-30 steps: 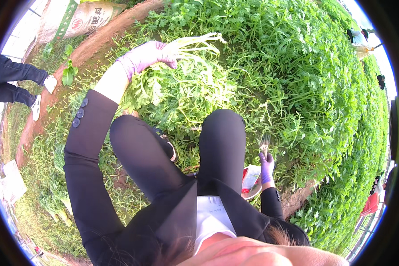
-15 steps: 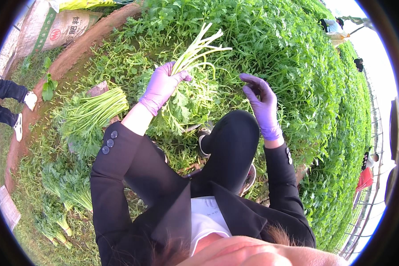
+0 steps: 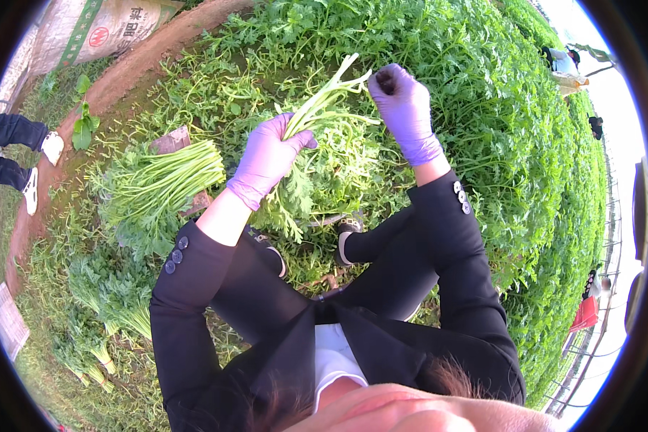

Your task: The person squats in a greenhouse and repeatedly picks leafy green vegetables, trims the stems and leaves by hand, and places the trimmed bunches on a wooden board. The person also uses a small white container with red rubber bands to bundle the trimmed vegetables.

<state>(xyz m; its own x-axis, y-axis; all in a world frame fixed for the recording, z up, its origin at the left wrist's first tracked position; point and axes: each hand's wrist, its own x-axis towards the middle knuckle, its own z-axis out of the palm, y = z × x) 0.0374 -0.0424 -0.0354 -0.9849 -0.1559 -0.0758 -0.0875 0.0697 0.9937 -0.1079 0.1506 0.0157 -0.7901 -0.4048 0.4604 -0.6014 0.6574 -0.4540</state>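
Note:
My left hand [image 3: 270, 157], in a purple glove, is closed around a small bunch of leafy greens. Its pale stems [image 3: 331, 95] fan upward to the right, and the feathery leaves [image 3: 295, 198] hang below my fist. Close beside the stem ends is my right hand [image 3: 405, 111], gloved the same way, with its fingers curled in and dark dirt on the fingertips. Whatever those fingers pinch, if anything, is hidden. To the left lies a larger pile of cut greens [image 3: 176, 173], stems aligned toward the upper right, on a low support that is mostly covered.
Several tied bundles [image 3: 104, 356] lie at the lower left among scattered trimmings. Dense growing greens [image 3: 511, 165] fill the right side. A dirt ridge [image 3: 129, 75] curves past a printed sack [image 3: 104, 32]. Another person's legs [image 3: 14, 155] stand at the left edge; more people are far right.
My right hand has moved up and left to the stem ends, its fingers going from spread to curled. My right knee has shifted lower and outward. The left hand still grips the bunch.

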